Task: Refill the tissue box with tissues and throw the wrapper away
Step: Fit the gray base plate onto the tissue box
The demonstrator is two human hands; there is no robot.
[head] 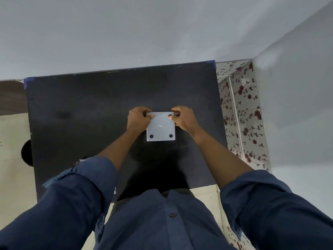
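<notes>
Nearest the camera, a dark blue shirt (155,221) fills the bottom, its sleeves rolled above the forearms. Both bare arms reach forward over a black worktop (81,123). Between the hands lies the tissue box (160,126), a pale square turned so that a flat face with dark round pads near its corners looks upward; it sits around the middle of the worktop, a little right of centre. The left hand (137,120) grips the box's far left corner, fingers (146,110) curled over the far edge and the thumb pressed on the upper face just inside that corner. The right hand (183,119) holds the far right corner the same way, fingers bent over the far edge and the thumb beside the pad there. Both hands are closed on the box; its near edge and two near pads are uncovered. Beyond the worktop stands a pale grey wall (144,33). At right, floral-patterned sheeting (245,112) runs alongside the worktop.
</notes>
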